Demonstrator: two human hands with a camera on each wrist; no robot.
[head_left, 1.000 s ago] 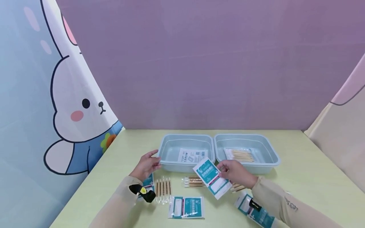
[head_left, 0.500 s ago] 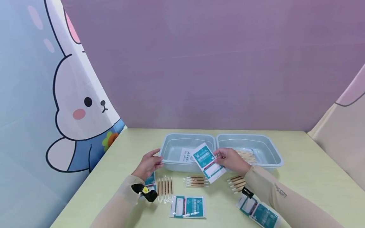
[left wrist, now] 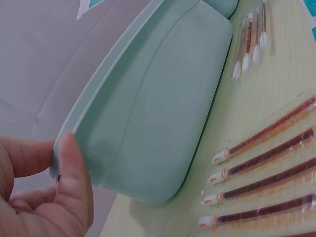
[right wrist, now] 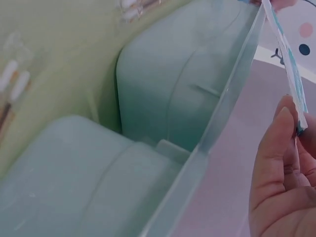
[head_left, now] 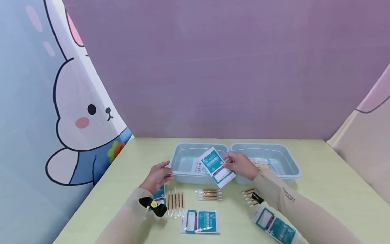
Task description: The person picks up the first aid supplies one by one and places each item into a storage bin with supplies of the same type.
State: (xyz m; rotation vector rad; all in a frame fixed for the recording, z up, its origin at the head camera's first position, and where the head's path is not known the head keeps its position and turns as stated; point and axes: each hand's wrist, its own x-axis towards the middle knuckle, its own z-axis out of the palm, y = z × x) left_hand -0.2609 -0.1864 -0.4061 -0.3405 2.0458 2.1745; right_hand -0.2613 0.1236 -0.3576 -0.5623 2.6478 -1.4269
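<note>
My left hand pinches the near left corner of the left pale blue plastic bin, thumb and fingers on its rim. A flat teal-and-white packet is pinched at its right edge by my right hand. It tilts over the front of the left bin, near where the two bins meet; in the right wrist view the packet shows edge-on above the rim. Inside the left bin lies a white printed packet, partly hidden. The right bin holds a pack of wooden cotton swabs.
On the table before the bins lie clear strips of brown-filled swabs, a middle strip and a right strip. More teal packets lie in front, at right and partly under my left wrist. A purple wall rises behind.
My right hand has lifted the packet up and to the left, from over the middle swab strip to over the left bin's front. My left hand has stayed at the bin's corner.
</note>
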